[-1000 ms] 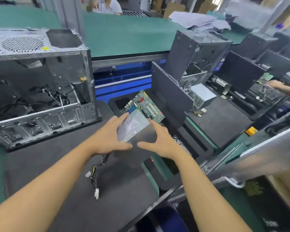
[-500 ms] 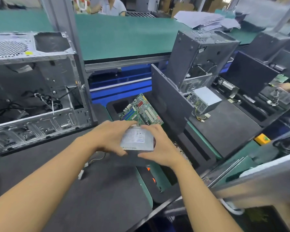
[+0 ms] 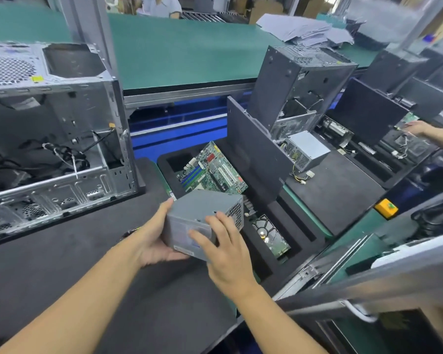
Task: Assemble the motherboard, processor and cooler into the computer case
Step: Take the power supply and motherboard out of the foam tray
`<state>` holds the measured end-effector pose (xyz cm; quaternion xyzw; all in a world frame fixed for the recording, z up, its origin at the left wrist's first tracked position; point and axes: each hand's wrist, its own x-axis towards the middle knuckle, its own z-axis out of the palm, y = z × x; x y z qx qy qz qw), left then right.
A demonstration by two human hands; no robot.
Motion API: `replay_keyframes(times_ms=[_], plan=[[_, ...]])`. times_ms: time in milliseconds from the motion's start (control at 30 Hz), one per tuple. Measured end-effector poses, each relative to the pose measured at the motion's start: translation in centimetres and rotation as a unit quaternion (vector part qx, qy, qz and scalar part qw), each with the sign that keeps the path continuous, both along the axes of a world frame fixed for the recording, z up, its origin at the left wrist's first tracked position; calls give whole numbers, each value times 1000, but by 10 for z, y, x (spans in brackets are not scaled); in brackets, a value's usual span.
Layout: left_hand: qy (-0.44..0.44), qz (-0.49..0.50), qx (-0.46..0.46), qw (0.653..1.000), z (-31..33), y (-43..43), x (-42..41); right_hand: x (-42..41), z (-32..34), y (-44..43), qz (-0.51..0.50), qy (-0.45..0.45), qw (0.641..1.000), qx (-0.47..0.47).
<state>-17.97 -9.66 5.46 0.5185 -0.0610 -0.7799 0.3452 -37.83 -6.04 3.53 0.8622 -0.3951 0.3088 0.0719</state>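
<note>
Motherboard (image 3: pixel 211 172) lies in foam tray (image 3: pixel 296 238), near edge behind power supply (image 3: pixel 202 209).

One head-worn wide-angle view looks forward and down from close above the hands (image 3: pixel 189 241), across the dark tabletop (image 3: pixel 62 264) toward the far green bench (image 3: pixel 179 52).

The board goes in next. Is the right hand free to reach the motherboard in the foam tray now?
Probably not yet: the right hand and left hand both hold the grey power supply, right in front of the motherboard.
</note>
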Motion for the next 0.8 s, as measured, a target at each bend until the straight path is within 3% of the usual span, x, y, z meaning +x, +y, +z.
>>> replay_keyframes(times_ms=[133, 200, 267, 333, 367, 433, 533, 567, 633, 700, 800], plan=[[10, 42, -61, 997, -19, 4, -4, 5, -4, 8, -22, 26, 999, -32], [-19, 78, -86, 993, -28, 5, -1, -5, -4, 15, 23, 53, 997, 55], [-68, 99, -134, 984, -35, 3, 9, -15, 1, 22, 34, -13, 982, 184], [-105, 91, -180, 974, -35, 5, 19, -21, 10, 17, -54, -160, 961, 221], [-113, 76, -195, 971, -34, 9, 23, -24, 14, 8, -120, -213, 942, 229], [-115, 35, -224, 967, -38, 17, 29, -28, 27, -16, -215, -204, 898, 324], [-109, -24, -262, 958, -45, 25, 30, -35, 39, -44, -194, -158, 797, 550], [-114, -41, -268, 956, -44, 26, 29, -36, 40, -46, -184, -156, 784, 572], [-162, -64, -272, 946, -37, 25, 24, -30, 37, -42, -172, -123, 827, 521], [-287, -84, -266, 916, -27, 20, 14, -16, 38, -28, -163, -86, 873, 452], [-435, -82, -226, 868, -11, 14, -5, 9, 35, 0, -140, -49, 880, 451]])
